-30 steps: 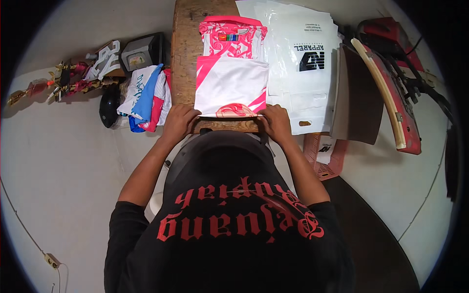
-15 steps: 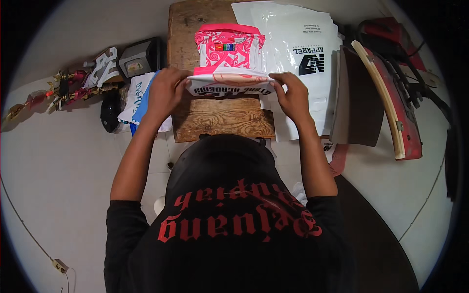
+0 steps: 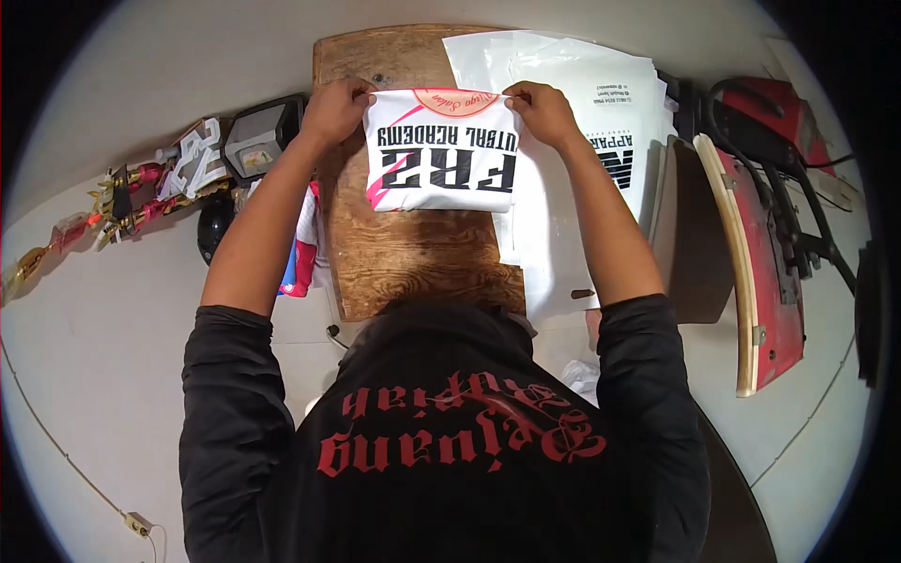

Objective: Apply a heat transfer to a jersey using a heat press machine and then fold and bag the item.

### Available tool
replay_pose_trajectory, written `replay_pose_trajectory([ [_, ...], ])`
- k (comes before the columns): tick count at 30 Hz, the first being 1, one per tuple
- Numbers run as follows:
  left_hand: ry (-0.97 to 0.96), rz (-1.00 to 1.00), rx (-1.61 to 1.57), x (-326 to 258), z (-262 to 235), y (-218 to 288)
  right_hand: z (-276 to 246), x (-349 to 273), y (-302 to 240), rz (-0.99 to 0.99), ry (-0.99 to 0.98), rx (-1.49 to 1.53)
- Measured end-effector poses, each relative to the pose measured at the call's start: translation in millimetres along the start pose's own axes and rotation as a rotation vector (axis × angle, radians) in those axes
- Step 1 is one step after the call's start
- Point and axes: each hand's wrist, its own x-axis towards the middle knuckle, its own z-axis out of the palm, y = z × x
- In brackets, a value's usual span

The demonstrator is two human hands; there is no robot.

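A white jersey [image 3: 441,192] with black lettering and pink streaks lies folded into a rectangle on the wooden table. Its far left corner is pinched in my left hand [image 3: 336,111], thumb and fingers closed on the cloth. At the opposite far corner, my right hand [image 3: 542,114] grips the edge in the same way. A round peach-coloured print shows along the far edge between my hands. Under my right forearm and beside the jersey lie white plastic packaging bags [image 3: 572,75], overlapping in a stack.
Bare wood of the table [image 3: 404,253] shows nearer my body. To the left are a grey-and-black box-like device [image 3: 263,141], trophies [image 3: 122,192] and coloured cloth [image 3: 305,249]. A red padded piece with a pale edge [image 3: 765,272] stands at the right.
Both hands have moved away from me, laying the raised jersey panel flat. The pink patterned part that showed before is now covered, and the lettering faces up.
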Motion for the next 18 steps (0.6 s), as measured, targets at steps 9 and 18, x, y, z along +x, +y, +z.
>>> replay_pose_trajectory([
  [9,-0.135,0.0,-0.12,52.0,28.6,-36.9,17.7,49.7,20.4,-0.043,-0.183,0.041],
  [18,-0.311,0.016,0.109,54.5,27.0,-11.5,16.6,47.9,14.8,-0.08,-0.276,-0.109],
])
